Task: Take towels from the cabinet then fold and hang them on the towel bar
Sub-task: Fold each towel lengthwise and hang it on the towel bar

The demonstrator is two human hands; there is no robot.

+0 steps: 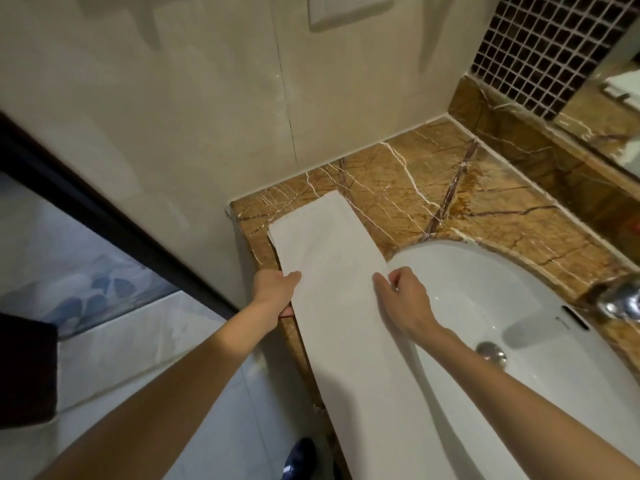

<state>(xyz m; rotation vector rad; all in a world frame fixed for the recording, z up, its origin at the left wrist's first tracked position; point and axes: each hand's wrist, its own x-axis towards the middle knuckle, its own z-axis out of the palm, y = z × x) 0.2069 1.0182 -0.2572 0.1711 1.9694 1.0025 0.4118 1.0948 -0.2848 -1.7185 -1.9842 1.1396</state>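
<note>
White towel (332, 271), folded into a long strip, lies on the marble desk (433, 181) beside the sink (485, 282). Left hand (273, 289) grips its left edge and right hand (401, 296) pinches the right. This looks like the folding step, with a crosswise fold likely next.

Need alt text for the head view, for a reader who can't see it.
The left hand and right hand grip opposite long edges of a white towel folded into a narrow strip, lying along the brown marble counter beside a white sink.
</note>
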